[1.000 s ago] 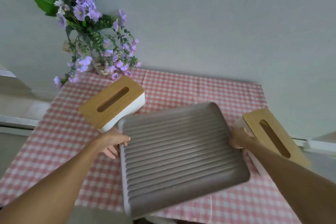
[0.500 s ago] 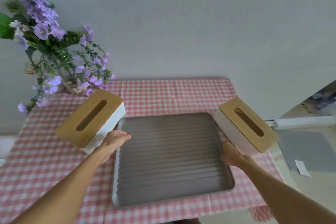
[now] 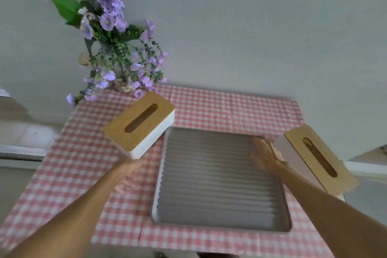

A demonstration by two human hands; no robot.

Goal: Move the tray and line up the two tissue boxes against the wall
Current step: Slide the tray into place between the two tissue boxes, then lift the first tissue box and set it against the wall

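Observation:
A grey ribbed tray (image 3: 217, 180) lies flat on the red-checked tablecloth, near the front edge. The left tissue box (image 3: 139, 123), white with a wooden slotted lid, stands askew at the tray's far left corner. The right tissue box (image 3: 318, 161), of the same kind, sits askew at the table's right edge. My left hand (image 3: 127, 176) hovers over the cloth just left of the tray, fingers apart, holding nothing. My right hand (image 3: 266, 155) is blurred above the tray's far right corner, next to the right box, fingers spread and empty.
A vase of purple flowers (image 3: 117, 54) stands at the back left corner against the grey wall (image 3: 251, 37). A strip of bare tablecloth (image 3: 230, 109) runs between the tray and the wall. The table drops off at the right, beyond the box.
The tray, held tilted by both hands a second ago, now lies flat on the cloth. Both hands have let go of its sides and moved off it.

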